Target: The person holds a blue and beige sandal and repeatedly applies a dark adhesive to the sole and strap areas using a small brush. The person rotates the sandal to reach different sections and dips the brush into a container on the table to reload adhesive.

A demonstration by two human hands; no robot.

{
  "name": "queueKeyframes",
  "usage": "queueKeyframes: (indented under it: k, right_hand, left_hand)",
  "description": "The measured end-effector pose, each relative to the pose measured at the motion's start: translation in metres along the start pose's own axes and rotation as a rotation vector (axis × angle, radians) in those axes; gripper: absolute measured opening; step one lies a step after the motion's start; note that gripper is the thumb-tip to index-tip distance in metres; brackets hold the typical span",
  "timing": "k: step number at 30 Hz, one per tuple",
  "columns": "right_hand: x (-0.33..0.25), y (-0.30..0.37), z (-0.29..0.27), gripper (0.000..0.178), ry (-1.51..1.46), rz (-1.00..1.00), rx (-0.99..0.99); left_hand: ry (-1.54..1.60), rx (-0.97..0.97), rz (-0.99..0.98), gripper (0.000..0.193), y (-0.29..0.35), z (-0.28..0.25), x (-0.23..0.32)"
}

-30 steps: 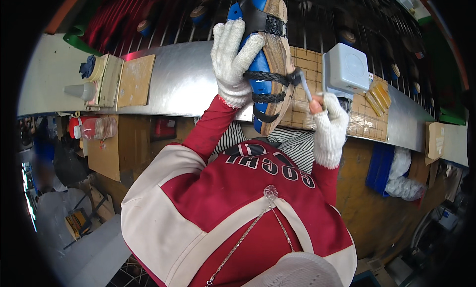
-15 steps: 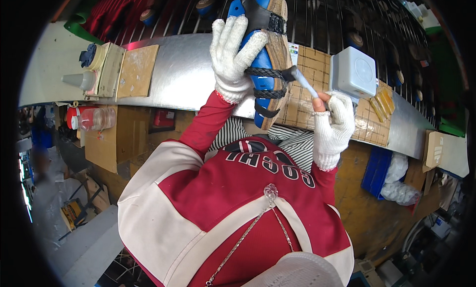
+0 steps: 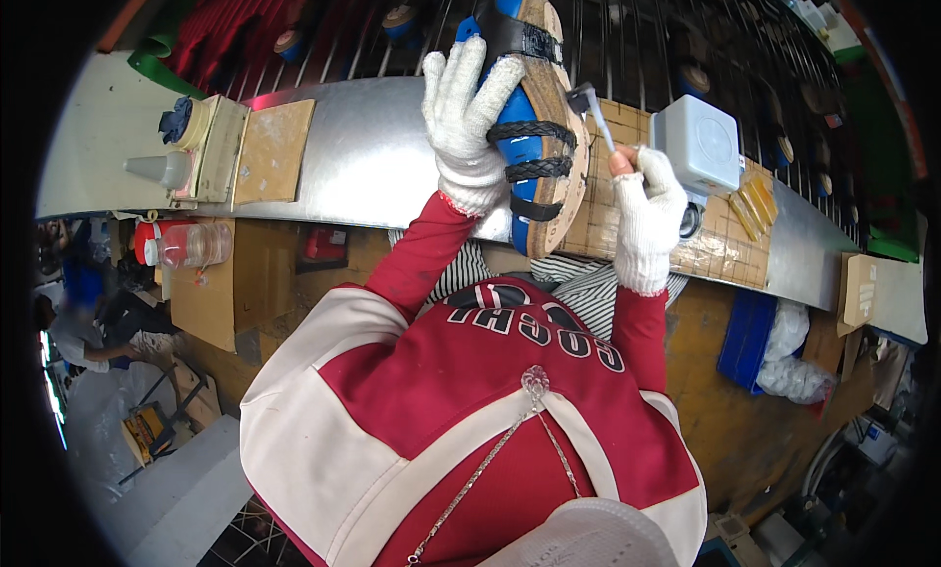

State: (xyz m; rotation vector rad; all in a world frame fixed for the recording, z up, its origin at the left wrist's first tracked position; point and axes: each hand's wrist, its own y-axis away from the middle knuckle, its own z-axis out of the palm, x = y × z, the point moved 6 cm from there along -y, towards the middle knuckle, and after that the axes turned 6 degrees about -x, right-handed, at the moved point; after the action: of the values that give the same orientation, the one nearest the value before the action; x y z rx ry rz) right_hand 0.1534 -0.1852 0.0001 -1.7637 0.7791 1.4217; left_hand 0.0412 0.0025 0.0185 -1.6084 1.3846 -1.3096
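Note:
My left hand (image 3: 463, 126), in a white knit glove, is closed around the side of a sandal (image 3: 555, 87) mounted on a blue shoe last (image 3: 524, 106). The sandal has black braided straps (image 3: 534, 168) and a tan sole, and it stands tilted with the sole side turned to the right. In my right hand (image 3: 651, 219), gloved with bare fingertips, a small brush (image 3: 601, 126) with a white handle is pinched. Its dark head lies at the sole's right edge; whether it touches, I cannot tell.
Right of the sandal, a white box-shaped container (image 3: 696, 141) stands on patterned cardboard (image 3: 618, 229), with yellow-brown blocks (image 3: 753, 206) beside it. Metal rods (image 3: 627, 38) carry more shoes behind the bench (image 3: 363, 146). A wooden board (image 3: 274, 150) lies left. Another person (image 3: 78, 337) is at far left.
The brush head has moved up along the sole's edge, away from the braided straps. The sandal has turned slightly, showing more of its sole. My right hand has shifted a little left and up.

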Motion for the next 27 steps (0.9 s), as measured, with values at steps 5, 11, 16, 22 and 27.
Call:
queueKeyframes:
  k: [5,11,16,22,27]
  right_hand:
    - [-0.004,0.026,0.005,0.027,-0.137,0.194,-0.159]
    - [-0.012,0.048,0.012,0.020,-0.073,0.156,-0.106]
    - [-0.020,0.035,0.013,0.018,0.120,-0.011,-0.050]
    - [-0.029,0.022,0.010,0.017,0.295,-0.210,0.023]
    - [-0.026,0.027,0.006,0.017,0.212,-0.146,-0.119]
  left_hand:
    - [-0.108,-0.003,-0.083,0.056,0.005,-0.002,-0.015]
    - [-0.120,0.037,-0.141,0.057,0.013,-0.002,-0.023]
    - [-0.130,0.020,-0.117,0.057,0.013,-0.003,-0.021]
    - [-0.159,-0.009,-0.127,0.056,0.012,-0.003,-0.025]
    - [-0.153,-0.038,-0.126,0.054,0.009,-0.003,-0.027]
